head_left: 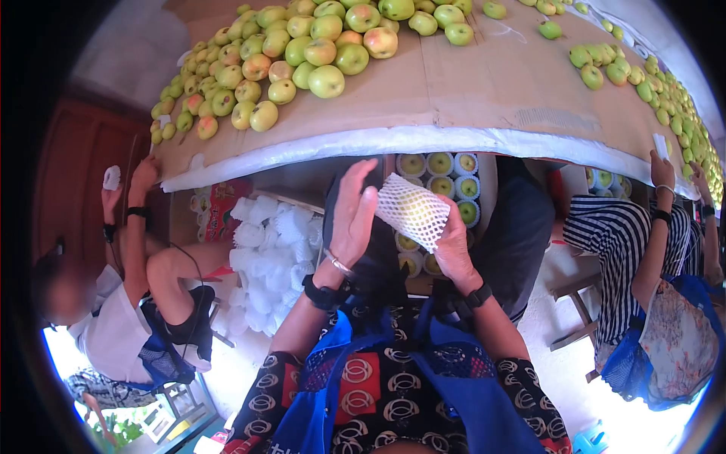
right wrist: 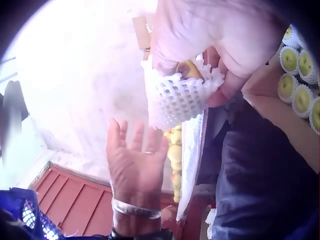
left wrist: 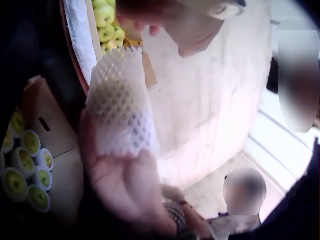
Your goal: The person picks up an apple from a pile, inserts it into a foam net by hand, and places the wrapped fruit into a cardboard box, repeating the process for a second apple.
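Note:
My right hand (head_left: 455, 250) grips a white foam net sleeve (head_left: 412, 214) with a yellow-green apple inside it, held above my lap. In the right wrist view the thumb and fingers pinch the sleeve's rim, and part of the apple (right wrist: 190, 71) shows at that opening. Opposite it, my left hand (head_left: 354, 219) is raised with its fingers straight and palm turned toward the sleeve. The right wrist view shows this left hand (right wrist: 138, 167) apart from the sleeve, with a bracelet at the wrist.
A carton of net-wrapped apples (head_left: 440, 187) stands below the table edge. White foam sleeves (head_left: 268, 257) are heaped at my left. Loose apples (head_left: 327, 81) cover part of the cardboard tabletop (head_left: 484, 98). Other people sit on both sides, their arms near the table edge.

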A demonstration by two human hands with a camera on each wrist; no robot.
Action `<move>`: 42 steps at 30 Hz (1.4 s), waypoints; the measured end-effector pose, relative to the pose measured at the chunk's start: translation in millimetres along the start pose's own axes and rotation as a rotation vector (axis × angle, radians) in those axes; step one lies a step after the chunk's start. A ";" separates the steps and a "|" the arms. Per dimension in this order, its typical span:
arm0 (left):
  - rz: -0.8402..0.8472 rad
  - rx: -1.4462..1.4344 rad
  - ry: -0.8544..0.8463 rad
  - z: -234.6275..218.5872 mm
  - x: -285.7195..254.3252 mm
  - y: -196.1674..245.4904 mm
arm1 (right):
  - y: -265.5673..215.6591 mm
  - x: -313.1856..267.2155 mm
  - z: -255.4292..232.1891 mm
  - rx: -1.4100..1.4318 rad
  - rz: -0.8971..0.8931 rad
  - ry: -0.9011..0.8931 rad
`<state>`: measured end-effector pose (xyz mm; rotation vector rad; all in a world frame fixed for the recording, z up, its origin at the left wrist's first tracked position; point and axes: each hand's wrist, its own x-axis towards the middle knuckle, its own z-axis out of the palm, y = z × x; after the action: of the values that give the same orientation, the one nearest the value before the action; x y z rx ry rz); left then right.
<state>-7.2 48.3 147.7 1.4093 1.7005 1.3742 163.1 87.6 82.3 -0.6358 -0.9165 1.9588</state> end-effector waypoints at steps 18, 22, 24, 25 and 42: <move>-0.284 -0.546 -0.128 33.2 -8.2 -27.6 | 0.6 -0.6 2.3 -0.220 0.027 -0.025; -0.290 -0.657 -0.103 39.4 -14.0 -33.1 | -3.1 0.1 1.6 -0.209 0.057 -0.056; -0.382 -0.797 -0.138 41.8 -14.3 -37.1 | -3.1 1.4 0.9 -0.281 0.064 -0.027; -0.414 -0.867 -0.075 46.9 -15.2 -42.8 | -4.8 2.2 2.0 -0.282 0.064 -0.029; -0.713 -1.691 -0.043 33.9 -30.5 -79.0 | -39.8 -2.0 40.4 -1.302 -0.391 -0.368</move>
<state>1.2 37.2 57.6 -0.1397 0.3683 1.5031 154.6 85.8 138.3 -0.6859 -2.3584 0.9355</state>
